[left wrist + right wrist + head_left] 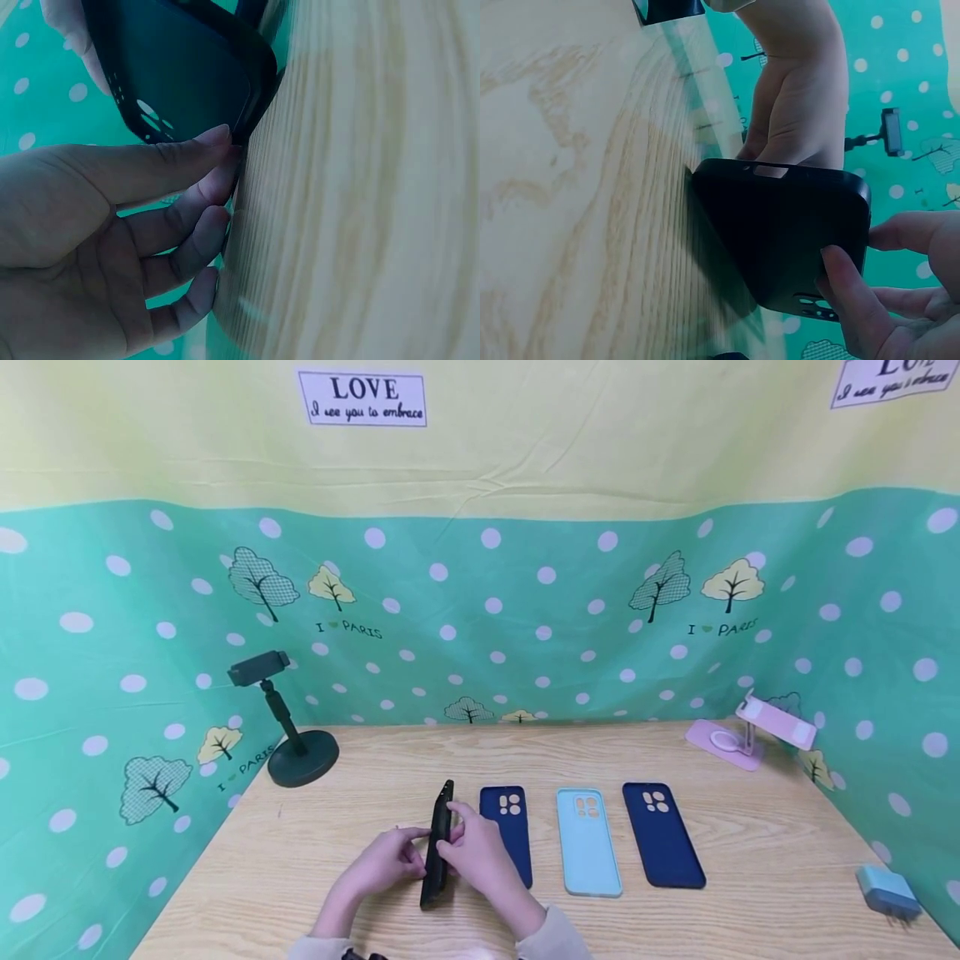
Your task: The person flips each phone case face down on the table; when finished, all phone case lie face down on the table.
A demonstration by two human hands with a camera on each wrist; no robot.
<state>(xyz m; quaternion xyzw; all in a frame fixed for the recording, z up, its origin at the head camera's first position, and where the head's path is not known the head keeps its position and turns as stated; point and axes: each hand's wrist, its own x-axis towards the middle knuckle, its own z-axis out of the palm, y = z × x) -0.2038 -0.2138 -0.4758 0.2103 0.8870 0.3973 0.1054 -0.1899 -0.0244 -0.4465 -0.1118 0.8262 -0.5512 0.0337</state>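
Observation:
A black phone case (437,852) stands tilted up on its long edge on the table, between both hands. My left hand (384,862) pinches its near-table edge with thumb and fingertips; in the left wrist view the case's dark inner side (176,75) and camera cutouts show. With thumb and fingers, my right hand (480,850) holds the upper edge near the camera end. The right wrist view shows the plain black back (780,232), and skin appears through the slot in its end. Just right of it lies a dark blue case (516,839), partly covered by the right hand.
A light blue case (588,852) and another dark blue case (666,843) lie flat to the right. A black phone stand (303,758) stands back left, a pink folding stand (776,722) back right. A blue-and-grey charger plug (887,889) lies near the right edge. Patterned cloth (525,668) encloses the table.

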